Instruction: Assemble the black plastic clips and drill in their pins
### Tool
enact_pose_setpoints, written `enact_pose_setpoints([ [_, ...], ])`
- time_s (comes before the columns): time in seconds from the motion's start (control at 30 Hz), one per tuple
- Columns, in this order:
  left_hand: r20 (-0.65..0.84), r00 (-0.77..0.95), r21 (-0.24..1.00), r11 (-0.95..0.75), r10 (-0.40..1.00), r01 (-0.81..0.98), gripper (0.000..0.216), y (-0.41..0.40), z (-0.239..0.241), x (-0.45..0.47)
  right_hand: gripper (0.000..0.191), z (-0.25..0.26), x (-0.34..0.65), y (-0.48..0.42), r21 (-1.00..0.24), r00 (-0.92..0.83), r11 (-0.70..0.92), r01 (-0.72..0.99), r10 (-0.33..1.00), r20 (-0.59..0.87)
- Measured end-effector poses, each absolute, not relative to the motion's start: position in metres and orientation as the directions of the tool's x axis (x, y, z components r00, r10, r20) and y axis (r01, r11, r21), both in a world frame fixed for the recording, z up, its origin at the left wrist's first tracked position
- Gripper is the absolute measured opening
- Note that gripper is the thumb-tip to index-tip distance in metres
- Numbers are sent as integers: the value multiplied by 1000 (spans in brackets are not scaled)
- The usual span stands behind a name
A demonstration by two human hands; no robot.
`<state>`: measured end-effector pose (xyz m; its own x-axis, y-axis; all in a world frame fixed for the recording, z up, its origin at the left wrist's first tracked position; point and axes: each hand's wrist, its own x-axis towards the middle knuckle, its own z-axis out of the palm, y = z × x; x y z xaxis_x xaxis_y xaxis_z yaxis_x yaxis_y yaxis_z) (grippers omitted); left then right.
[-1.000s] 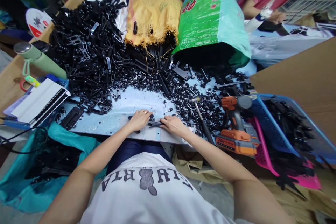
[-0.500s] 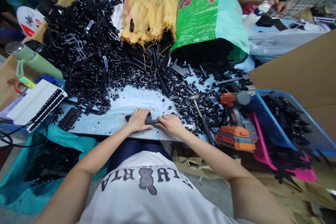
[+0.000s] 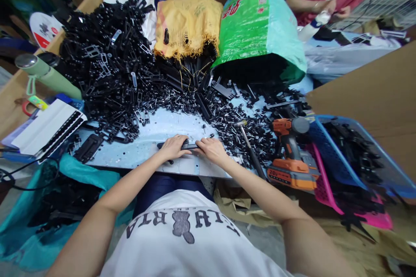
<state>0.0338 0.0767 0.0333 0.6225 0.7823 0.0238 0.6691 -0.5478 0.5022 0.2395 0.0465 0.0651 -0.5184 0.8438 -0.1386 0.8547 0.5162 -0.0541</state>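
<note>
Near the front edge of the work table, a long black plastic part [image 3: 192, 146] lies between my two hands. My left hand [image 3: 173, 146] is closed over its left portion, fingers curled round it, and one dark end sticks out beyond the palm. Its right end is pinched by my right hand [image 3: 212, 150], which hides the tip. Just below my left hand a small black piece shows on the tabletop. Small black pieces with metal pins [image 3: 227, 132] lie close to the right hand. A hammer [image 3: 249, 147] rests to the right, its head among those pins.
An orange cordless drill [image 3: 292, 156] stands at right beside blue [image 3: 341, 156] and pink [image 3: 325, 181] baskets. Black clips [image 3: 100, 65] are heaped at left, near a green bottle [image 3: 52, 75]. Yellow [image 3: 188, 26] and green [image 3: 247, 30] sacks stand behind. Across sits another person [image 3: 325, 4].
The view has shifted slightly. Both hands stay on the black part, with more of it showing between them. The small black piece below my left hand has come into sight.
</note>
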Motion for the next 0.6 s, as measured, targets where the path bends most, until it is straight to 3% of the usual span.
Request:
enact_pose_setpoints([
  [0.07,46,554,492,-501,831,711,46,105,36,37,40,52,242,45,-91,-515,508,857,850,-109],
  [0.17,41,154,407,-157,987,900,31,158,40,36,37,36,243,38,-138,-500,491,860,865,-45],
  [0.23,15,10,354,-14,1000,935,29,188,40,34,34,32,240,37,-175,-483,471,864,875,-29],
  [0.33,9,47,351,-48,999,935,29,208,36,33,33,35,233,55,-202,-401,389,899,916,-16],
  [0.5,45,107,350,-116,993,929,34,187,38,14,27,50,225,116,-192,29,-47,980,995,-94],
  [0.6,65,130,364,-144,989,920,30,149,45,-17,23,55,224,130,-259,-2,-33,965,991,-136],
])
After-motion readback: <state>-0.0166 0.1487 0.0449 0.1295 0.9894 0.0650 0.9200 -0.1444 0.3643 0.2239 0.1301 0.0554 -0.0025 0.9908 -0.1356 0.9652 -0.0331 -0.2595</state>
